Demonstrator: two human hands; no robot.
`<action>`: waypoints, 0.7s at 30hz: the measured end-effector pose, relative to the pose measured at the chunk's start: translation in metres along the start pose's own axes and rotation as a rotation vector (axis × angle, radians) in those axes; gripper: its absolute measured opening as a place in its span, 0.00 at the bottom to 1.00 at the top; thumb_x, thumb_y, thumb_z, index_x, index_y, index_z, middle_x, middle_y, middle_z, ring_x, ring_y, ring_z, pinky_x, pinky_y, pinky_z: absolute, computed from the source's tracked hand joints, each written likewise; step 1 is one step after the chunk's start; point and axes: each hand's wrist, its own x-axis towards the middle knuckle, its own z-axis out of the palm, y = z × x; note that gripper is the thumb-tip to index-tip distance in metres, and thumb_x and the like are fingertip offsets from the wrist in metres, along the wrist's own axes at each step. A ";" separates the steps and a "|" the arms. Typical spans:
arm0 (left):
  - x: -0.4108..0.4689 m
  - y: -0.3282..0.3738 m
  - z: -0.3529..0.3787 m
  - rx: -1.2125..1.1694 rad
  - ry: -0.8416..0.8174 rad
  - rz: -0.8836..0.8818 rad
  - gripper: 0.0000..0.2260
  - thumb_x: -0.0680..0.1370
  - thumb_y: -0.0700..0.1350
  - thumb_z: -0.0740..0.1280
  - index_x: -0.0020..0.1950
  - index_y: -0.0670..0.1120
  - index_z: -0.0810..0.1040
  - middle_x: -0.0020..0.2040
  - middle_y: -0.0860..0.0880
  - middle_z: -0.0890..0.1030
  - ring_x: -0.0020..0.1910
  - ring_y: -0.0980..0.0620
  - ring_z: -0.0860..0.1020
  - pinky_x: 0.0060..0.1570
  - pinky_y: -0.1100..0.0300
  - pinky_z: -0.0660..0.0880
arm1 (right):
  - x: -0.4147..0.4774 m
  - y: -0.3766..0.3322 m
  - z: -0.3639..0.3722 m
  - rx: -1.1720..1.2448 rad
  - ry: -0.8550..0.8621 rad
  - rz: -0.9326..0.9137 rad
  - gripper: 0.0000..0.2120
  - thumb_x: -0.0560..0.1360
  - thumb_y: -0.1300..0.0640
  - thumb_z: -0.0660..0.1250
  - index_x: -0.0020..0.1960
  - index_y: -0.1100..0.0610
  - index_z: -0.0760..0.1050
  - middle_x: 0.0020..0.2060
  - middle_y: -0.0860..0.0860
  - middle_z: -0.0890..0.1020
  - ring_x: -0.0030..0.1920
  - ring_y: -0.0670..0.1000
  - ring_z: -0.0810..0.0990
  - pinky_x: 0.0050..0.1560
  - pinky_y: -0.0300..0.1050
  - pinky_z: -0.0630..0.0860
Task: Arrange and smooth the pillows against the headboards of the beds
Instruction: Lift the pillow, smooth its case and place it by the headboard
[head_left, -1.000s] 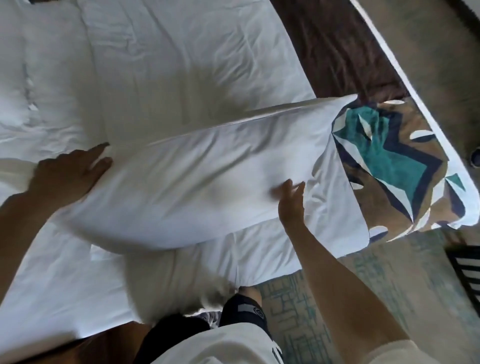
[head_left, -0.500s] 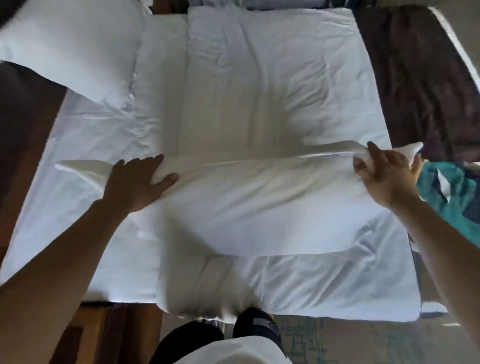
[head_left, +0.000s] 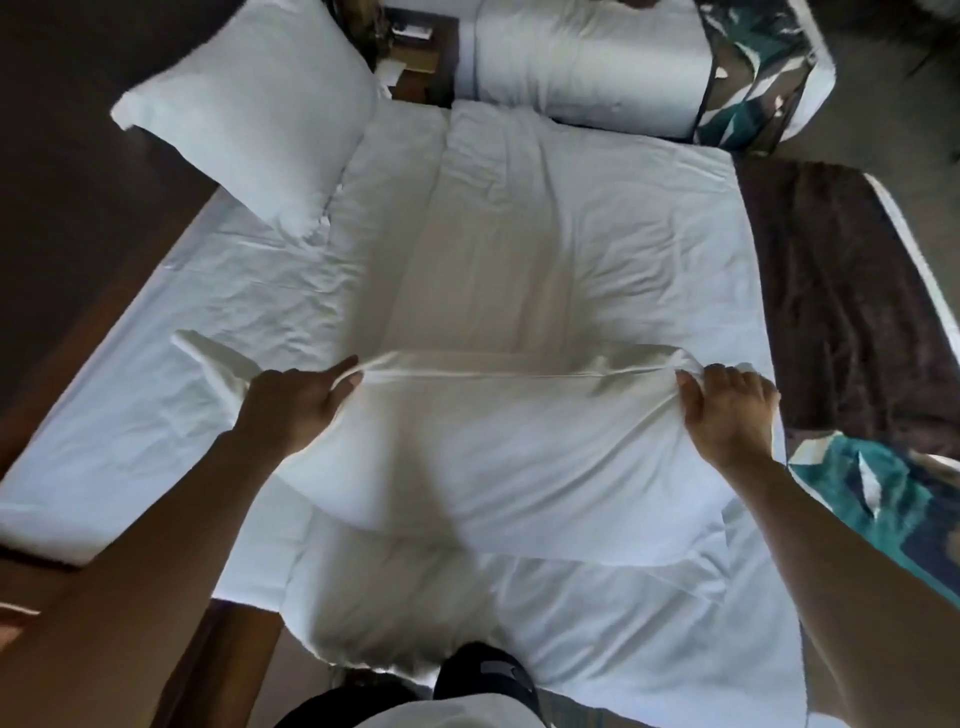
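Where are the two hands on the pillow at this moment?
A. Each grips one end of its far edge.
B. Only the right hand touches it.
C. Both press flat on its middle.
A: the left hand and the right hand each pinch the pillow's far edge at opposite ends.

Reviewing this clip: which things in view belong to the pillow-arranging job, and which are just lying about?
Job:
- held pillow, gripped along its far edge by left hand and right hand
- second pillow at the bed's head end
- white bed

Lying about:
- patterned runner
- brown blanket
- nightstand
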 end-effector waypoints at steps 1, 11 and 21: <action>-0.008 -0.005 -0.004 -0.017 -0.019 -0.020 0.31 0.81 0.68 0.39 0.76 0.62 0.68 0.43 0.40 0.85 0.44 0.37 0.84 0.44 0.50 0.76 | -0.001 -0.002 -0.006 0.010 0.039 -0.013 0.20 0.82 0.49 0.60 0.40 0.65 0.72 0.34 0.65 0.77 0.39 0.67 0.78 0.46 0.59 0.71; -0.139 -0.044 -0.049 -0.127 0.030 -0.142 0.31 0.79 0.66 0.39 0.79 0.62 0.62 0.39 0.41 0.84 0.44 0.37 0.82 0.46 0.48 0.75 | -0.021 -0.042 -0.085 0.058 0.198 -0.083 0.17 0.83 0.51 0.59 0.45 0.64 0.72 0.36 0.66 0.78 0.42 0.67 0.77 0.52 0.57 0.64; -0.278 -0.102 -0.067 -0.102 0.155 -0.416 0.37 0.79 0.69 0.34 0.73 0.58 0.73 0.42 0.42 0.84 0.44 0.39 0.82 0.45 0.48 0.74 | -0.016 -0.153 -0.154 0.037 0.234 -0.290 0.23 0.84 0.47 0.53 0.46 0.63 0.76 0.42 0.62 0.78 0.40 0.64 0.75 0.54 0.57 0.61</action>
